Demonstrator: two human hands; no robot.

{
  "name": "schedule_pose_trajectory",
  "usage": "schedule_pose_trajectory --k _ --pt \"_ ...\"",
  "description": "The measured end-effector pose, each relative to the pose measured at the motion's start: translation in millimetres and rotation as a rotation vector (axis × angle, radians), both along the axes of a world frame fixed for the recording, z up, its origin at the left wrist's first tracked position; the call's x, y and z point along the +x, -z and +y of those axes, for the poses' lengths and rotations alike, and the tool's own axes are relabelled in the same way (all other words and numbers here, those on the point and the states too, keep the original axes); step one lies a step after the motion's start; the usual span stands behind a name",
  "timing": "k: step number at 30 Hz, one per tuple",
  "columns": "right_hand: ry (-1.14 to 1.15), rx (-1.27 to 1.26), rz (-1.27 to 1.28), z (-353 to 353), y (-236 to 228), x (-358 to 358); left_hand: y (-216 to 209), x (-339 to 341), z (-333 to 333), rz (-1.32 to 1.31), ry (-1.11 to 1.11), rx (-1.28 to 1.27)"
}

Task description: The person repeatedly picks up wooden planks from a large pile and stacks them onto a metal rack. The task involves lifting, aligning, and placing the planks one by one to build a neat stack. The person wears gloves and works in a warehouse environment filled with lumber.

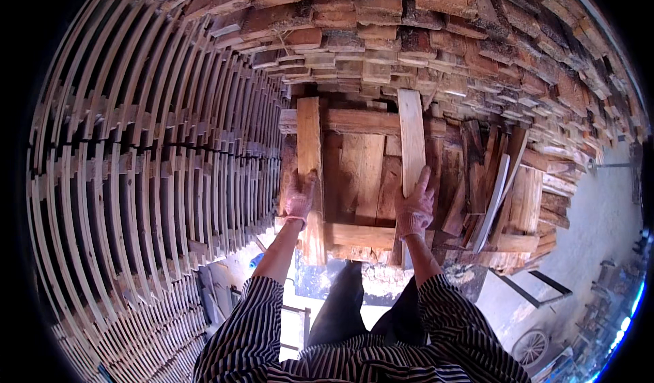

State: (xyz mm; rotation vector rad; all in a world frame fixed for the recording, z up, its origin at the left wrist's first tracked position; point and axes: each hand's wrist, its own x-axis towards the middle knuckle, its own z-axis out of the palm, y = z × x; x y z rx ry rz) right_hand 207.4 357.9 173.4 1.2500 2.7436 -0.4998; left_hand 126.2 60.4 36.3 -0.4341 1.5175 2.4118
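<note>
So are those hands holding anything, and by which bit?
The right hand holds the right plank across its lower half. The left hand is on the left plank, at its left edge below the middle; whether it grips can't be told.

Planks (411,131) partly hidden behind the hands (415,210), clutter (603,304) near the right rim too blurred for naming.

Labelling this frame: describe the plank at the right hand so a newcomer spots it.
Find the stacked wood pile across the top. Below it, the right hand is on the pale board. Its cream face sets it apart from the browner board at the left hand.
</note>
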Motion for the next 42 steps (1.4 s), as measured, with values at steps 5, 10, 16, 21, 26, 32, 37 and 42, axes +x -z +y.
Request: schedule_pose_trajectory --k 5,10,16,21,26,32,37,42 --pt "0.035 -0.063 -0.104 -2.5 -10.7 -14.3 -61.6 9.8 32.9 0.144 0.147 -1.227" --pt "0.004 -0.05 -0.116 -13.7 -11.8 -16.6 -77.5 4.3 -2.6 0.246 0.009 -0.641" --pt "0.013 -0.088 -0.076 -8.6 -3.3 -13.5 -86.6 -33.3 -46.7 0.059 -0.004 -0.522" --pt "-0.02 -0.156 -0.119 -19.8 -14.6 -17.1 -64.5 -3.1 -71.7 0.043 0.174 -0.633" --pt "0.028 -0.1 -0.107 6.8 -1.8 -11.2 -83.7 12.7 51.6 0.017 0.189 -1.076" --pt "0.021 -0.059 -0.091 7.8 10.7 -9.8 -93.0 0.4 39.7 -0.004 0.226 -1.278" --pt "0.022 -0.047 -0.105 0.3 4.9 -10.4 -110.9 -21.7 -12.5 0.163 0.246 -1.28" --pt "0.005 -0.068 -0.071 -12.7 -0.7 -10.1 -103.9 -67.7 -41.8 0.147 0.258 -1.411"
